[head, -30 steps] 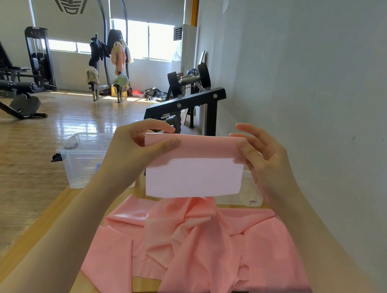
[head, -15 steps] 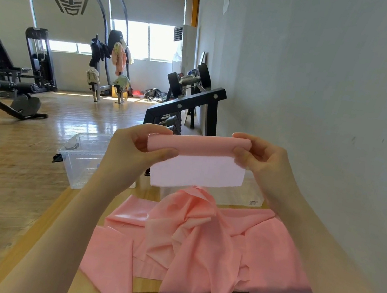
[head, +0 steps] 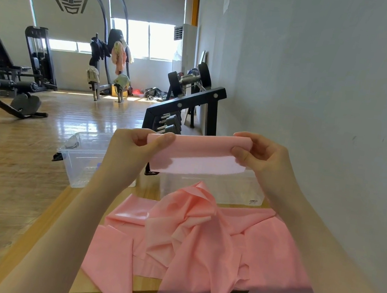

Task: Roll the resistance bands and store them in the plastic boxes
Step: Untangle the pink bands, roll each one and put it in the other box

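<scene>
Pink band [head: 198, 156] between two hands, two boxes behind.

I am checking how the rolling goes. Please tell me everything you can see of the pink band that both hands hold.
The pink resistance band is thin, smooth and slightly glossy, like stretchy rubber sheet. Its upper end is turned into a flat roll held level in the air, the left hand pinching one end and the right hand the other. The rest hangs down and lies crumpled on the wooden table.

Bright daylight enters through the far windows [head: 143, 39], blown out to white; glare streaks the wooden floor [head: 85, 116]; the wide lens bends straight lines at the edges; the bottom right corner sits in soft shadow.
</scene>
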